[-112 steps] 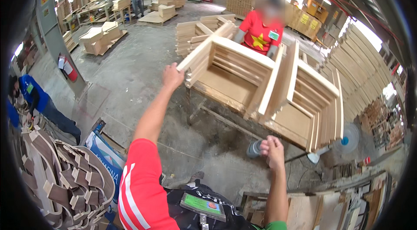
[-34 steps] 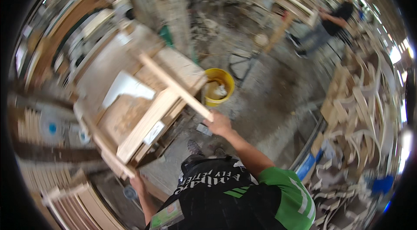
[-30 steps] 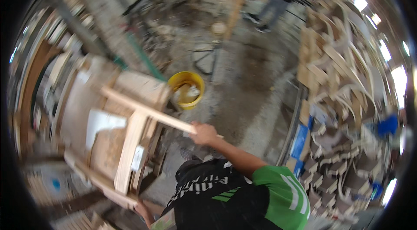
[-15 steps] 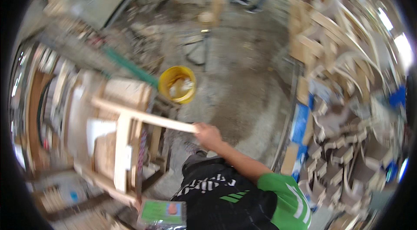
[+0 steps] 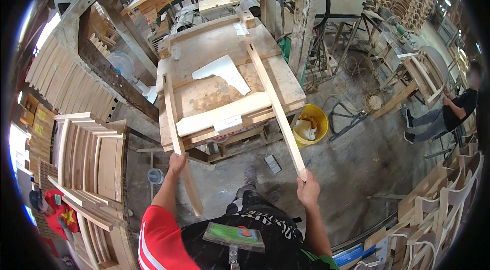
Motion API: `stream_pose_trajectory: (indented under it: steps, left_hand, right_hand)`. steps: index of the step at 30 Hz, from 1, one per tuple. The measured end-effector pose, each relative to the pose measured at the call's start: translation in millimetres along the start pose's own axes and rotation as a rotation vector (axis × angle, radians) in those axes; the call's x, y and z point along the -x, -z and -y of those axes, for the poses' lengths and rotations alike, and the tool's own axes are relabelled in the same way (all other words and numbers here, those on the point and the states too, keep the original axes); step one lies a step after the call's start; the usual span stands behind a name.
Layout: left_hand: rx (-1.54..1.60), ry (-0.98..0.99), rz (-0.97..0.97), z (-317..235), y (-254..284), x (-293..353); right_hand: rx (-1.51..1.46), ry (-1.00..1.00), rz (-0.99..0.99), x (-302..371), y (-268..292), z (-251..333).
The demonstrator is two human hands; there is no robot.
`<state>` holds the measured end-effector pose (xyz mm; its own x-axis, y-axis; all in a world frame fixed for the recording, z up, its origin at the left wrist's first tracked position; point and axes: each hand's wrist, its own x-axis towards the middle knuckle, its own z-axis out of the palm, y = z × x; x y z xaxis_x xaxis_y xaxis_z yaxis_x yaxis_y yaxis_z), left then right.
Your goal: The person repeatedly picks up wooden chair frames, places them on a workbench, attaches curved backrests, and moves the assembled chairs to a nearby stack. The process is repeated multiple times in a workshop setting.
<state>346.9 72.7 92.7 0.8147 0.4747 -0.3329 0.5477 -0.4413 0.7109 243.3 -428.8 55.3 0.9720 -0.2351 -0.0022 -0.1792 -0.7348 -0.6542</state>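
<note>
An H-shaped wooden frame (image 5: 240,108) rests partly on the worktable, its two long rails joined by a wide crosspiece. My left hand (image 5: 177,163) is closed around the left rail (image 5: 174,117), whose near end hangs past the table edge. On the right rail (image 5: 280,112), my right hand (image 5: 309,190) is closed at the near end. A small white block (image 5: 228,124) is at the crosspiece's near edge. Between the rails, a white curved flat piece (image 5: 223,73) lies on the worktable (image 5: 204,45).
A yellow bucket (image 5: 311,124) stands right of the table. Metal posts (image 5: 306,20) rise behind it. Stacked wooden parts (image 5: 92,163) are at left, curved wooden pieces (image 5: 434,209) at right. One person (image 5: 454,106) stands far right, another (image 5: 60,211) at left.
My view has swung left and sharpened, bringing the worktable to the middle. My left hand, mostly hidden before, now shows plainly on the left rail. My right hand still grips the right rail.
</note>
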Motion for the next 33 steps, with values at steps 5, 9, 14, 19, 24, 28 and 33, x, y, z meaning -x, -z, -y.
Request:
stream_pose_trajectory:
  steps: [5,9,14,19,24,28,33]
  left_hand:
    - [-0.035,-0.027,-0.036,-4,-7,-5]
    - [-0.039,0.0,-0.036,-6,-5,-4]
    - [-0.147,-0.017,-0.052,-1,4,-11]
    - [-0.197,0.028,-0.064,10,1,-20]
    - [-0.262,0.081,-0.118,6,6,-22]
    - [-0.468,0.046,-0.208,-10,-11,-17]
    - [-0.731,-0.532,-0.651,-39,-30,-12]
  right_hand:
    - [-0.011,-0.019,-0.021,-3,1,-3]
    - [0.008,-0.084,0.026,-2,0,-5]
    - [0.037,-0.146,0.083,4,-2,11]
    - [0.029,-0.06,0.016,8,-9,7]
    - [0.0,-0.04,-0.033,9,-15,3]
    - [-0.048,-0.094,-0.096,10,-19,-2]
    - [-0.036,-0.335,0.01,10,-21,3]
